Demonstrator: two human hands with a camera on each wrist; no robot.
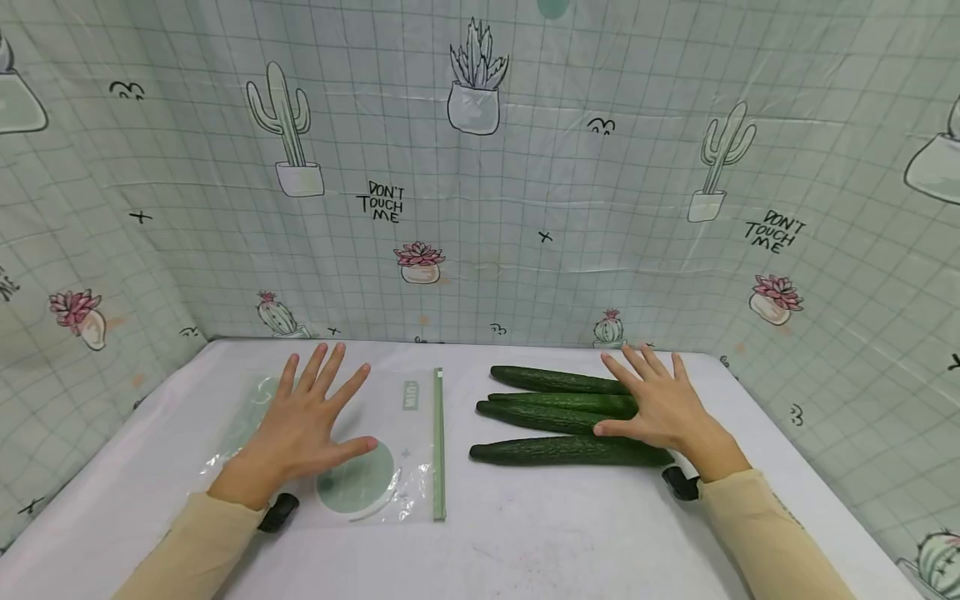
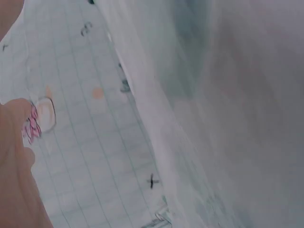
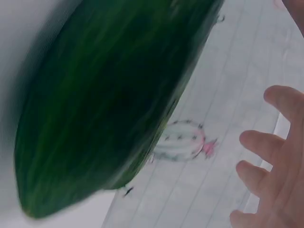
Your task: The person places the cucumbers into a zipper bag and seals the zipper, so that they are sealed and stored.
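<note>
My left hand is spread over a clear zip bag that lies flat, with a green slider strip along its right side and a pale green circle printed on it. Spread fingers of my right hand reach over the right ends of several dark green cucumbers, which lie side by side. Neither hand grips anything. In the right wrist view a cucumber looms large beside the fingers. The left wrist view catches part of the left hand and the blurred bag.
Everything lies on a white tabletop. Behind it and at both sides hangs a gridded sheet printed with cacti and potted plants. A small black device is at the left wrist, another black device at the right.
</note>
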